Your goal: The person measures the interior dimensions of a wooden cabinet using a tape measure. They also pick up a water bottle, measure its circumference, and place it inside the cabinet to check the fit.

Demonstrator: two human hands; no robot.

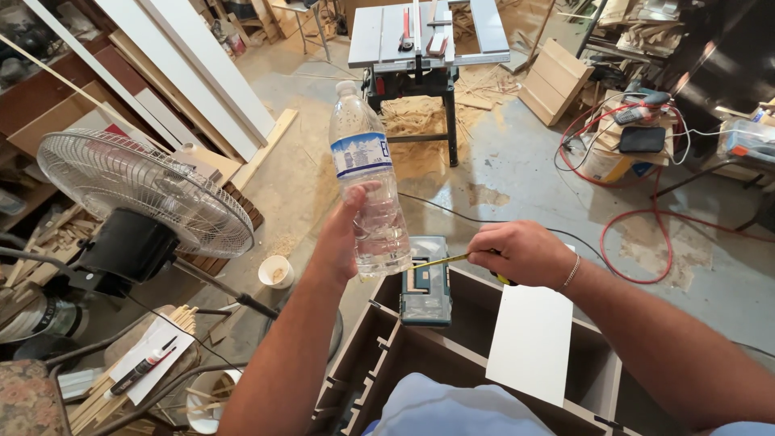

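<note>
Currently: left hand [343, 234] held a clear water bottle [367, 182] upright, fingers wrapped around its lower half, above the cabinet's [387, 339] back edge. Right hand [521, 252] gripped a yellow tape measure [444, 260] beside the bottle.

Your arms: bare from wrist past the elbow, no sleeves showing | your left hand [343, 234]: no ring, no watch | your right hand [521, 252]: thin silver chain bracelet [571, 272] at the wrist | your clothing: pale blue fabric at frame bottom
</note>
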